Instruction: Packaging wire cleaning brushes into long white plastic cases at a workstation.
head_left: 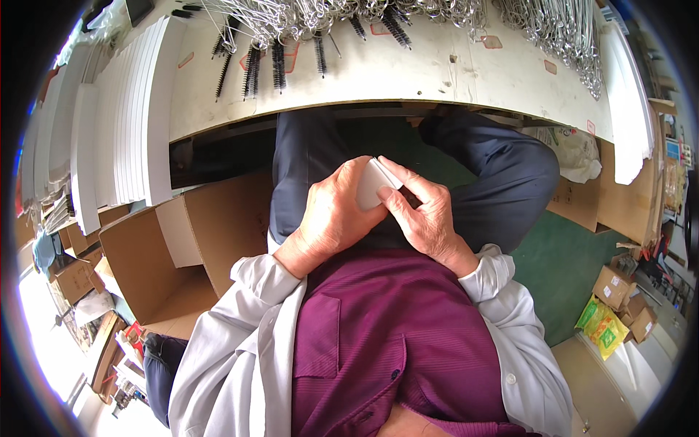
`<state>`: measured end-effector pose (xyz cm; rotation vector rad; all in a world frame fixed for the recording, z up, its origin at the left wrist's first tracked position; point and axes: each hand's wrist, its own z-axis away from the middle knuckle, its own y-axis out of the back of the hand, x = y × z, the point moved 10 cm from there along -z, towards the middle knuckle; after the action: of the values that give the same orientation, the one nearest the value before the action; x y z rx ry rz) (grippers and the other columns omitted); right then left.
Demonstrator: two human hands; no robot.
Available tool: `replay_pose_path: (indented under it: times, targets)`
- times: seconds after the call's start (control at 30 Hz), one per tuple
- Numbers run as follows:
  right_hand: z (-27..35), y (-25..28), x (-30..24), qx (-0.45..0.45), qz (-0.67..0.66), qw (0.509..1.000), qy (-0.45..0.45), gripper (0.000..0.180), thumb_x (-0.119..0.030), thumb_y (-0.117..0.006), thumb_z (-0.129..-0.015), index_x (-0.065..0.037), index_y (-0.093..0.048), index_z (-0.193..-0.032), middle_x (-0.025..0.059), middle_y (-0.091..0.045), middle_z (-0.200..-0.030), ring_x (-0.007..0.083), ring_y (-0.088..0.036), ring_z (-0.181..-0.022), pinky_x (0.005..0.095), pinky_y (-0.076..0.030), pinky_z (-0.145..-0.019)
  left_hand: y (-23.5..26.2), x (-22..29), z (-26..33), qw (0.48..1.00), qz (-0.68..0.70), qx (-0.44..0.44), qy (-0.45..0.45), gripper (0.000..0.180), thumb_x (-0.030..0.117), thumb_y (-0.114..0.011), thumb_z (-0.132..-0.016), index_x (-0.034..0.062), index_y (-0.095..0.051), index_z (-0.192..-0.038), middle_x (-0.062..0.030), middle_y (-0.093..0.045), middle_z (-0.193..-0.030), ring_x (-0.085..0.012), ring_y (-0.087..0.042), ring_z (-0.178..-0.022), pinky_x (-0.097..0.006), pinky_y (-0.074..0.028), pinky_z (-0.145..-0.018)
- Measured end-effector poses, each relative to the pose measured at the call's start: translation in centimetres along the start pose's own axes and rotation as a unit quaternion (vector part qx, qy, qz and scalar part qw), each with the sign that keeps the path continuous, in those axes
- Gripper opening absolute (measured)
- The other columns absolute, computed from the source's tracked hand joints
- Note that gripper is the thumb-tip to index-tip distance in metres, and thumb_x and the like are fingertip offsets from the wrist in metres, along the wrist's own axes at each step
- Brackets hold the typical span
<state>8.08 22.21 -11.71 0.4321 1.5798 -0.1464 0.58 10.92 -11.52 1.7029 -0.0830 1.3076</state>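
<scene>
Between my hands, above my lap, is a small white box [373, 186], its flat pale face turned up toward me. My left hand [333, 209] wraps round its left side, with the fingers mostly hidden behind it. On the right side my right hand [424, 217] grips it, thumb on the near face and index finger along the upper edge. How far the box reaches below my hands cannot be seen. Beyond them, on the worktable [378, 80], lie several wire-handled brushes [279, 67] with black bristles pointing toward me.
Long white cartons [131, 116] stand in a row at the left of the table, and more white cartons [630, 109] at its right. Wire handles [320, 14] pile along the back. An open cardboard box [164, 255] sits beside my left arm. My knees are under the table edge.
</scene>
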Motion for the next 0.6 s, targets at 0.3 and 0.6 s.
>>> replay_pose_path:
  times: [0.3,0.6]
  targets:
    - [-0.5,-1.3,-1.6,-0.046,0.113,0.992,0.028,0.043,-0.009,-0.073,-0.095,0.005,-0.063,-0.135,0.0253,-0.074,-0.110,0.0274,-0.076,-0.101,0.0339,-0.058,-0.085,0.6,-0.9,-0.2,1.000,0.019,0.004,0.021,0.058,0.021,-0.080,-0.077,0.0019,-0.058,-0.128,-0.0210,-0.071,-0.111,-0.0399,-0.073,-0.096,-0.046,-0.061,-0.081]
    - [-1.1,0.5,1.1,0.053,-0.106,0.987,-0.106,0.036,-0.002,-0.064,-0.098,0.005,-0.064,-0.134,0.0091,-0.073,-0.112,0.0082,-0.066,-0.088,0.0241,-0.055,-0.075,2.5,-0.9,0.3,0.994,0.082,-0.057,0.040,0.061,0.029,-0.086,-0.084,-0.0008,-0.059,-0.129,-0.0228,-0.071,-0.108,-0.0396,-0.072,-0.099,-0.041,-0.056,-0.084]
